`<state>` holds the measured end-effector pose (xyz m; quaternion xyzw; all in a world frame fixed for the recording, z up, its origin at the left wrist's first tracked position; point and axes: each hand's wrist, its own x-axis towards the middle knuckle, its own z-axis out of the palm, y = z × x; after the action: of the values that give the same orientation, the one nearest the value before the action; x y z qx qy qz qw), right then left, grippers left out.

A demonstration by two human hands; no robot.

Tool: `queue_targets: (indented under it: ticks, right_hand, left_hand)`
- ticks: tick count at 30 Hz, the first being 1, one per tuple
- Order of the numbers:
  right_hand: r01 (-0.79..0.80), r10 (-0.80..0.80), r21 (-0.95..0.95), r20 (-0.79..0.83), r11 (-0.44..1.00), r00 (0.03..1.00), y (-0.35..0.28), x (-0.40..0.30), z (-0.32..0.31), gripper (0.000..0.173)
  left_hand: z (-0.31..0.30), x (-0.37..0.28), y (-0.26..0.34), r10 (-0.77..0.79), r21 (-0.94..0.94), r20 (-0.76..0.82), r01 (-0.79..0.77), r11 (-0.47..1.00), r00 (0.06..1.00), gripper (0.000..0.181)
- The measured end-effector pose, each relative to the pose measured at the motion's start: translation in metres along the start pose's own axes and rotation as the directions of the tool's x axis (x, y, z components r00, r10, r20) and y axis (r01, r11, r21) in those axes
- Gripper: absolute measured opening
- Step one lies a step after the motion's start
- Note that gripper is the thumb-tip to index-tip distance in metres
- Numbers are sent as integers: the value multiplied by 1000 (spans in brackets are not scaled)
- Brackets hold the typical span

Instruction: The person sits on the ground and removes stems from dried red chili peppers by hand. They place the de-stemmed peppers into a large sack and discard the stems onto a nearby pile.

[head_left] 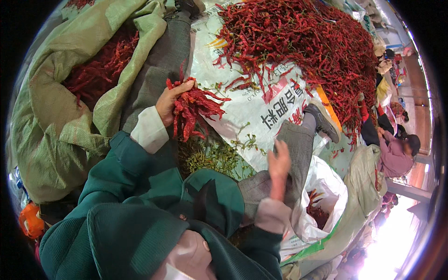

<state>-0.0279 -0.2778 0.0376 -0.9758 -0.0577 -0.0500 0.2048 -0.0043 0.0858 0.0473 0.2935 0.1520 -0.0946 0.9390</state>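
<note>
My left hand (172, 101) is closed around a bunch of dried red chili peppers (197, 106), above the edge of a white woven plastic sheet (245, 129). My right hand (279, 161), blurred, is over my right trouser leg with its fingers apart and nothing seen in it. Between my legs lies a heap of green chili stems (213, 157), a few of them on the sheet. A large pile of red chilies (297, 38) covers the far part of the sheet.
At the left, a green woven sack (52, 133) gapes around more red chilies (101, 70). A white plastic bag (336, 182) with some chilies stands right of my right leg, beside a pale woven sack (364, 175). Another person (397, 154) sits at the far right.
</note>
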Motion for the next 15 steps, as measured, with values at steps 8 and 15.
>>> queue_targets:
  ticks: [8,15]
  right_hand:
    - [268,-339,339,169,902,926,-75,19,48,29]
    - [453,-446,66,-97,889,890,-73,151,89,16]
  left_hand:
    - [-12,4,2,-41,90,-33,44,995,999,20]
    - [20,2,-24,-77,201,-168,111,973,983,24]
